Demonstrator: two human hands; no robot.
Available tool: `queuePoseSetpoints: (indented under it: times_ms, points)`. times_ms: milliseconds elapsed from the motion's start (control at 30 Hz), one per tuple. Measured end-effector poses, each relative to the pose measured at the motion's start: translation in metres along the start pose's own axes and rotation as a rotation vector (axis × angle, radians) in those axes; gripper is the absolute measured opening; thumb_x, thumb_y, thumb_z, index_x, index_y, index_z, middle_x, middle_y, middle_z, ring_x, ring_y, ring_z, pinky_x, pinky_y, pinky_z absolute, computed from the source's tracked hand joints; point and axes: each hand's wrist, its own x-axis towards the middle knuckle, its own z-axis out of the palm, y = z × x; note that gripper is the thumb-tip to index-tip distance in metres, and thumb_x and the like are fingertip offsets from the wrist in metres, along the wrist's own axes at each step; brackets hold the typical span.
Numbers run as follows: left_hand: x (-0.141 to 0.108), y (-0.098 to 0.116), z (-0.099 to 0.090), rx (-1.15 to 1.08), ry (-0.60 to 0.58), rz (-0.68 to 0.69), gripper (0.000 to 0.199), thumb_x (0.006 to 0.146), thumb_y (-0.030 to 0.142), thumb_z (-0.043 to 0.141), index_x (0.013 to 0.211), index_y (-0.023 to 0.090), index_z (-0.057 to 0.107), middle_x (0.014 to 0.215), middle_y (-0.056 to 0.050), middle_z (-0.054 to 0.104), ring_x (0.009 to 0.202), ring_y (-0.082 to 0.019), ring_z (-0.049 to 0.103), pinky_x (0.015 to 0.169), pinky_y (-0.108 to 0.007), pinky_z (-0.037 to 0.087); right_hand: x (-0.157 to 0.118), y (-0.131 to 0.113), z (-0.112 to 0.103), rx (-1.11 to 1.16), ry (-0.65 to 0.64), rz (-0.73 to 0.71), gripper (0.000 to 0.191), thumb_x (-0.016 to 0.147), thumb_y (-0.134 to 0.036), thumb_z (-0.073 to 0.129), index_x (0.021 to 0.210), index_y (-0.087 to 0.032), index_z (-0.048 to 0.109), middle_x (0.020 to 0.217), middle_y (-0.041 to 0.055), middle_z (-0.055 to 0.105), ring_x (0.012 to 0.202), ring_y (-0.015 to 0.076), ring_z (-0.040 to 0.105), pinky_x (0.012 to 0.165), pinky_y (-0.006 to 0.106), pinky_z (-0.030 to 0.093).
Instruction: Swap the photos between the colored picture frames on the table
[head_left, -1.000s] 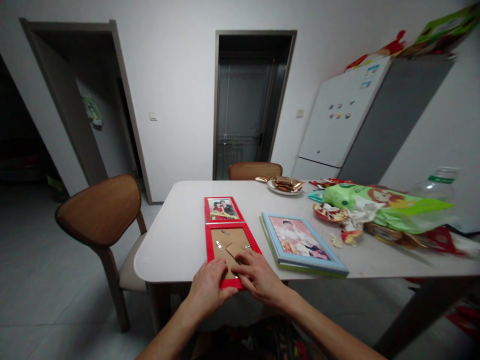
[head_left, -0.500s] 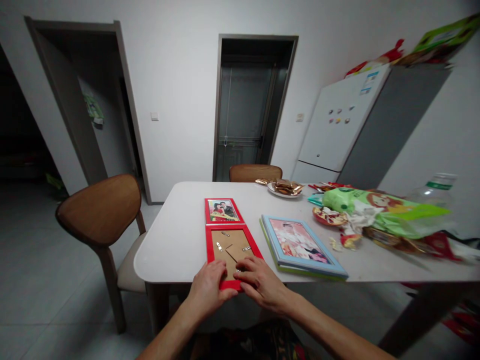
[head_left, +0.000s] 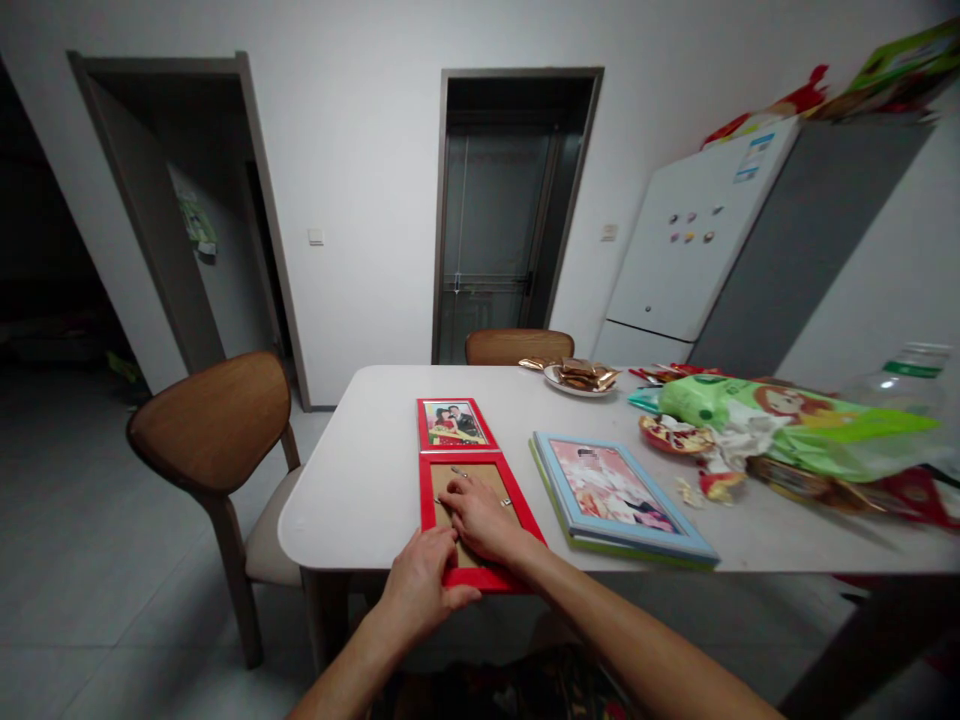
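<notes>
A red picture frame (head_left: 427, 500) lies back side up at the table's front edge, its brown backing board (head_left: 442, 476) and small metal clips showing. My left hand (head_left: 424, 575) grips the frame's near left corner, thumb along the front edge and fingers on top. Over the middle of the backing lies my right hand (head_left: 480, 515), its fingertips near a metal clip at the left; the fingers are partly bent and I cannot make out anything in them. Just beyond, a second red frame (head_left: 454, 424) with a photo of two people lies face up.
Blue and green frames (head_left: 615, 485) lie stacked to the right. Farther right are a green plastic bag (head_left: 795, 415), fruit pieces (head_left: 675, 436) and a clear bottle (head_left: 904, 385). A plate (head_left: 581, 390) of wrapped snacks stands behind. Wooden chairs (head_left: 214, 425) (head_left: 517, 347) flank the table (head_left: 337, 470).
My right hand has moved from the frame's near edge up and left over the backing. My left hand stays at the near left corner. The view has shifted slightly.
</notes>
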Motion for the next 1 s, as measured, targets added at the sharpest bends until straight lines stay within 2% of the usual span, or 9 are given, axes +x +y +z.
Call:
queuePoseSetpoints:
  times_ms: [167, 333, 400, 500, 600, 767, 900, 1000]
  points:
    - [0.001, 0.000, 0.000, -0.002, 0.004, 0.006, 0.043, 0.056, 0.034, 0.070, 0.092, 0.018, 0.054, 0.087, -0.003, 0.057, 0.084, -0.021, 0.051, 0.074, -0.033, 0.043, -0.004, 0.002, -0.001, -0.054, -0.057, -0.115, 0.020, 0.079, -0.024, 0.043, 0.093, -0.020, 0.057, 0.096, 0.0073, 0.052, 0.093, 0.0196, 0.042, 0.076, 0.030, 0.031]
    - [0.001, -0.001, 0.001, -0.001, 0.007, 0.007, 0.042, 0.056, 0.035, 0.070, 0.091, 0.018, 0.054, 0.086, -0.003, 0.058, 0.083, -0.020, 0.051, 0.074, -0.032, 0.043, 0.001, 0.009, 0.003, 0.006, -0.030, -0.123, 0.024, 0.078, -0.022, 0.043, 0.097, -0.021, 0.058, 0.098, 0.0076, 0.054, 0.092, 0.0188, 0.045, 0.077, 0.029, 0.032]
    - [0.000, -0.002, 0.001, 0.005, 0.006, 0.008, 0.040, 0.057, 0.036, 0.069, 0.089, 0.018, 0.055, 0.088, -0.004, 0.058, 0.085, -0.021, 0.051, 0.076, -0.033, 0.042, 0.006, 0.015, 0.006, 0.076, 0.016, -0.047, 0.026, 0.080, -0.021, 0.039, 0.096, -0.019, 0.060, 0.096, 0.0081, 0.056, 0.089, 0.0169, 0.048, 0.076, 0.027, 0.034]
    - [0.000, -0.002, 0.002, 0.009, -0.001, -0.003, 0.045, 0.057, 0.037, 0.069, 0.095, 0.017, 0.055, 0.094, -0.006, 0.058, 0.089, -0.022, 0.051, 0.080, -0.035, 0.042, 0.018, 0.026, 0.008, 0.126, 0.092, 0.161, 0.029, 0.079, -0.024, 0.040, 0.099, -0.016, 0.060, 0.096, 0.0088, 0.059, 0.087, 0.0159, 0.051, 0.075, 0.024, 0.035]
    - [-0.001, -0.001, 0.001, 0.006, -0.013, -0.029, 0.051, 0.058, 0.035, 0.069, 0.102, 0.016, 0.052, 0.097, -0.007, 0.058, 0.092, -0.022, 0.051, 0.083, -0.036, 0.041, 0.032, 0.034, 0.011, 0.121, 0.105, 0.315, 0.026, 0.077, -0.027, 0.044, 0.094, -0.017, 0.062, 0.092, 0.0081, 0.062, 0.084, 0.0164, 0.054, 0.071, 0.023, 0.035]
    - [-0.004, 0.004, 0.001, 0.016, -0.019, -0.039, 0.053, 0.057, 0.037, 0.069, 0.104, 0.016, 0.052, 0.104, -0.008, 0.057, 0.096, -0.023, 0.050, 0.086, -0.036, 0.040, 0.050, 0.040, 0.019, 0.118, 0.093, 0.451, 0.022, 0.076, -0.030, 0.046, 0.078, -0.018, 0.064, 0.078, 0.0071, 0.064, 0.073, 0.0169, 0.056, 0.061, 0.024, 0.035]
    - [-0.006, 0.006, 0.001, 0.049, -0.032, -0.068, 0.062, 0.058, 0.037, 0.068, 0.111, 0.013, 0.048, 0.112, -0.011, 0.054, 0.104, -0.025, 0.047, 0.092, -0.038, 0.036, 0.057, 0.044, 0.022, 0.124, 0.105, 0.529, 0.020, 0.074, -0.028, 0.047, 0.082, -0.017, 0.062, 0.082, 0.0090, 0.064, 0.076, 0.0188, 0.056, 0.060, 0.025, 0.036]
    - [-0.007, 0.009, -0.003, 0.064, -0.048, -0.076, 0.061, 0.060, 0.036, 0.066, 0.113, 0.013, 0.047, 0.114, -0.012, 0.053, 0.107, -0.025, 0.046, 0.094, -0.038, 0.034, 0.059, 0.047, 0.019, 0.154, 0.126, 0.551, 0.021, 0.073, -0.026, 0.048, 0.084, -0.014, 0.062, 0.086, 0.0120, 0.063, 0.079, 0.0204, 0.056, 0.062, 0.026, 0.037]
